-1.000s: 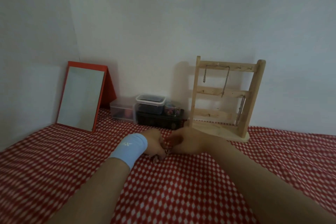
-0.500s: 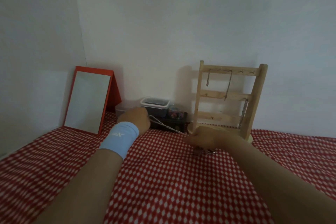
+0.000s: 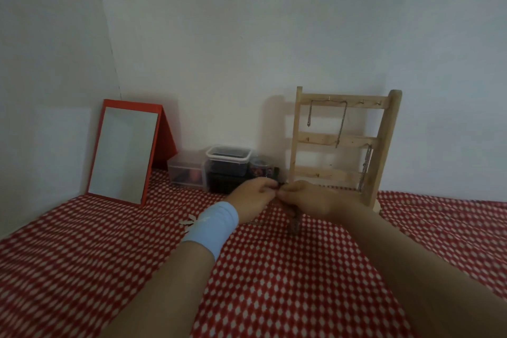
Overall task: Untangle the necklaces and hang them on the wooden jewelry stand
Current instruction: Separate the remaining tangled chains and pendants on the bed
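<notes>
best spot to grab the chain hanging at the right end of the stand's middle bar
Pinch the chain just under its hook, coming from the front with the right hand. It hangs straight down beside the right post of the wooden jewelry stand, so the front side looks open, and a high grip should let it lift off without swinging.

The scene is dim, with a flat, bluish-grey cast across the walls. Soft light falls from the front right, since the wooden jewelry stand (image 3: 344, 145) throws a pale shadow onto the wall just left of it. No glare shows, even on the mirror (image 3: 123, 156) left of the stand. The wide lens bows the wall corner above the mirror. The picture is soft throughout; the checked cloth (image 3: 82, 269) smears toward the lower edges, and the forearms nearest the camera are blurred.
</notes>
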### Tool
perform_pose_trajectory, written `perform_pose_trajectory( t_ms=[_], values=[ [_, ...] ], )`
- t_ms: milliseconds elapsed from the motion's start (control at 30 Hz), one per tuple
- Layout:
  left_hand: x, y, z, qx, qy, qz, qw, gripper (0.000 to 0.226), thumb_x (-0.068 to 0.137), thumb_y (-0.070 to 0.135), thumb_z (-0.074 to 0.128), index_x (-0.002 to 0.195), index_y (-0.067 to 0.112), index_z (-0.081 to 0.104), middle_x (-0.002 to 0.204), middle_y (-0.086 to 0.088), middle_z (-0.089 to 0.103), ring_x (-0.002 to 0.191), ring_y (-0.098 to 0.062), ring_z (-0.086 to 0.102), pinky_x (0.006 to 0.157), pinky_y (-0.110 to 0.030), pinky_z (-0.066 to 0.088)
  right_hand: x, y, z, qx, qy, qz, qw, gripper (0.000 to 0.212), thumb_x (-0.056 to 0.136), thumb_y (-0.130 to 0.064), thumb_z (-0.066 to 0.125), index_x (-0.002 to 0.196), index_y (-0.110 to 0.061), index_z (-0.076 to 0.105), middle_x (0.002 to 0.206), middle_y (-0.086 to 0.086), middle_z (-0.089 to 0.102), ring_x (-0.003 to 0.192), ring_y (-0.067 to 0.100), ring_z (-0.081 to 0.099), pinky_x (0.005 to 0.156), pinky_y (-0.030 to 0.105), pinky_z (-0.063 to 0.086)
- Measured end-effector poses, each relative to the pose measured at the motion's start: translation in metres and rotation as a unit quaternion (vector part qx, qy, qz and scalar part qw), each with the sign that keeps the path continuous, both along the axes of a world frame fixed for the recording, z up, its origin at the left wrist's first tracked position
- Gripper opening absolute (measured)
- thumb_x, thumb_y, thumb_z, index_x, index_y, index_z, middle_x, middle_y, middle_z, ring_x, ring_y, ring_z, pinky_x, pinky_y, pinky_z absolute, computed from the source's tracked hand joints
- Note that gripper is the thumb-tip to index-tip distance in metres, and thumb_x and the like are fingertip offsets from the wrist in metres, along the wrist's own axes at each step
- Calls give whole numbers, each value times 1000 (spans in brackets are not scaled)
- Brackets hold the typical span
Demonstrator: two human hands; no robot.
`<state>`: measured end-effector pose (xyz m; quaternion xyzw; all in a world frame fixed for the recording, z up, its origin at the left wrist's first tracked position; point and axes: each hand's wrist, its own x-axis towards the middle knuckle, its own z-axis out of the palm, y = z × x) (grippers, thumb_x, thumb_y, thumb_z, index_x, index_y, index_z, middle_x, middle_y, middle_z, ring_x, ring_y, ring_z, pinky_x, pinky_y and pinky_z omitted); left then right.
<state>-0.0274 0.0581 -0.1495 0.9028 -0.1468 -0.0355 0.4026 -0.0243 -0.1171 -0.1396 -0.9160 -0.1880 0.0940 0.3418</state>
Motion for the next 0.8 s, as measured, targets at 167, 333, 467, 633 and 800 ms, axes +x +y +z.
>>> perform_pose_trajectory(
  t_ms=[167, 333, 467, 633, 800],
  values=[
    [14, -7, 3, -49, 98, 10, 994, 35, 99, 38, 48, 114, 14, 69, 82, 0, 66, 69, -15, 60, 68, -28, 49, 12, -10, -2, 33, 14, -6, 999, 30, 101, -39, 57, 95, -21, 79, 92, -3, 77, 90, 14, 71, 92, 33, 54],
    [28, 4, 13, 66, 61, 6, 996, 31, 91, 41, 63, 107, 18, 77, 101, 4, 70, 94, -11, 63, 84, -23, 45, 25, -23, -7, -16, 47, 19, 999, 36, 96, -46, 63, 63, -36, 72, 63, -16, 67, 66, 1, 62, 77, 27, 46],
    [41, 9, 18, 86, 57, 14, 995, 24, 93, 36, 61, 93, 17, 76, 91, 6, 68, 92, -15, 63, 84, -26, 44, 35, -26, -6, -68, 78, 49, 993, 26, 94, -41, 67, 71, -31, 72, 64, -21, 68, 64, -7, 60, 73, 20, 42],
    [50, 10, 9, 31, 79, 12, 996, 23, 96, 26, 57, 82, 15, 70, 67, -2, 63, 66, -16, 58, 65, -26, 42, 47, -34, -12, -67, 59, 49, 995, 16, 96, -36, 66, 86, -35, 78, 81, -21, 74, 84, 4, 66, 84, 27, 48],
    [57, 14, 9, 15, 136, 28, 990, 21, 94, 18, 54, 74, 12, 59, 54, 3, 42, 47, -12, 36, 47, -23, 32, 52, -43, -18, -29, 54, 30, 998, 15, 93, -41, 68, 94, -32, 80, 95, -14, 78, 92, 7, 70, 93, 30, 52]
  ],
)
